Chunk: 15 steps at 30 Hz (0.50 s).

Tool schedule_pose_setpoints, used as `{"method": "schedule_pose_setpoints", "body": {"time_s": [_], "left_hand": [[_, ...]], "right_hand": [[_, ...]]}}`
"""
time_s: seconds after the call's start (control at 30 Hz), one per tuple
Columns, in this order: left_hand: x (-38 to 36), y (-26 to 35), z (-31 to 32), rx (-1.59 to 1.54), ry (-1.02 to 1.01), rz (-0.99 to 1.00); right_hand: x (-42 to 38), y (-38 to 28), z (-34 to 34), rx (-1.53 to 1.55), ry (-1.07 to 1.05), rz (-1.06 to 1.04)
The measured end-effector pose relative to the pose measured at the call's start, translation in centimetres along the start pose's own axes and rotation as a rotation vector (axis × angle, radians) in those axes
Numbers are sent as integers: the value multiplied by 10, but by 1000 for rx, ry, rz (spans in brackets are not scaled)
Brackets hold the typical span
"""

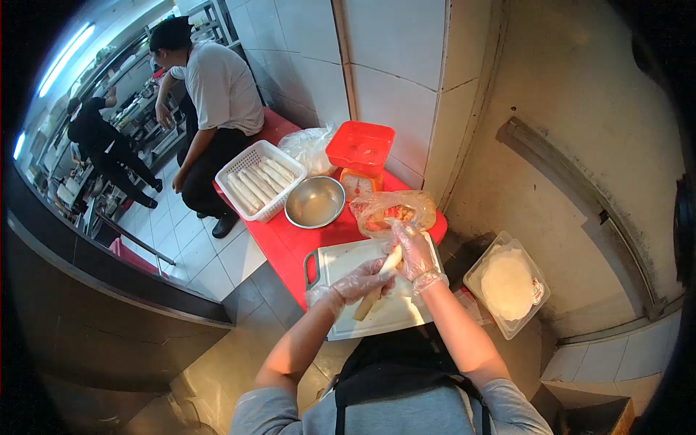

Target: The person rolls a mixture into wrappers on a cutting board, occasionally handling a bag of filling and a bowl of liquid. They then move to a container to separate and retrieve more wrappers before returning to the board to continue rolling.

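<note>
Both of my hands wear clear plastic gloves and hold a long pale roll slantwise above a white cutting board. My left hand is wrapped round its middle. My right hand grips the upper end. Just beyond the board lies a clear plastic bag with orange-red filling. A steel bowl stands to the left of the bag. Farther left, a white basket holds several similar rolls laid side by side.
A red tray tops an orange scale at the back of the red table, near a plastic bag. A container of round wrappers stands right. One person sits behind the table; another stands farther back.
</note>
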<state>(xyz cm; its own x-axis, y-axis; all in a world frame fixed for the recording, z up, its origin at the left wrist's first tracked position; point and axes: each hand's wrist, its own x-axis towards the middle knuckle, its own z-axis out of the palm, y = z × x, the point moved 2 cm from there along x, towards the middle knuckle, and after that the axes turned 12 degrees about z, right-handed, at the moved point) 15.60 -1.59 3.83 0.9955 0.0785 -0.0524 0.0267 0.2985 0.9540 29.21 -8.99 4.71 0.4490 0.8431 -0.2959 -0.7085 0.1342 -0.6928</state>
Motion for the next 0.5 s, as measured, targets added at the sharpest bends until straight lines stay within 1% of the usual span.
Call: {"method": "schedule_pose_setpoints", "body": {"time_s": [0.03, 0.07, 0.1, 0.17, 0.2, 0.27, 0.3, 0.33, 0.37, 0.4, 0.43, 0.47, 0.5], "left_hand": [[-1, 3, 3, 162, -12, 31], [-6, 5, 5, 362, 98, -30], [-10, 14, 13, 389, 120, -76], [-14, 27, 18, 448, 167, -165], [-16, 23, 15, 243, 113, -153], [-21, 7, 5, -169, -5, -132], [-23, -1, 2, -334, -102, -112], [-25, -8, 2, -500, -199, -91], [-27, -13, 2, -667, -294, -69], [-28, -14, 4, -654, -222, -90], [-30, -13, 7, -640, -148, -109], [-31, -12, 8, -625, -73, -128], [-30, -15, 3, -437, -131, -56]], "right_hand": [[1, -1, 1, -15, 91, -18], [2, -3, 1, -31, 183, -36], [1, -3, 1, -48, 274, -52], [-10, -9, 15, 33, 179, -30], [-17, -13, 21, 73, 132, -20], [-32, -24, 31, 100, -189, 5], [-38, -27, 33, 114, -347, 16], [-38, -22, 29, 138, -393, 7], [-35, -18, 26, 168, -327, 33], [-31, -12, 25, 196, -262, 58], [-27, -8, 24, 223, -199, 84], [-23, -6, 23, 142, -113, 79], [-18, -6, 21, 62, -26, 74]]}}
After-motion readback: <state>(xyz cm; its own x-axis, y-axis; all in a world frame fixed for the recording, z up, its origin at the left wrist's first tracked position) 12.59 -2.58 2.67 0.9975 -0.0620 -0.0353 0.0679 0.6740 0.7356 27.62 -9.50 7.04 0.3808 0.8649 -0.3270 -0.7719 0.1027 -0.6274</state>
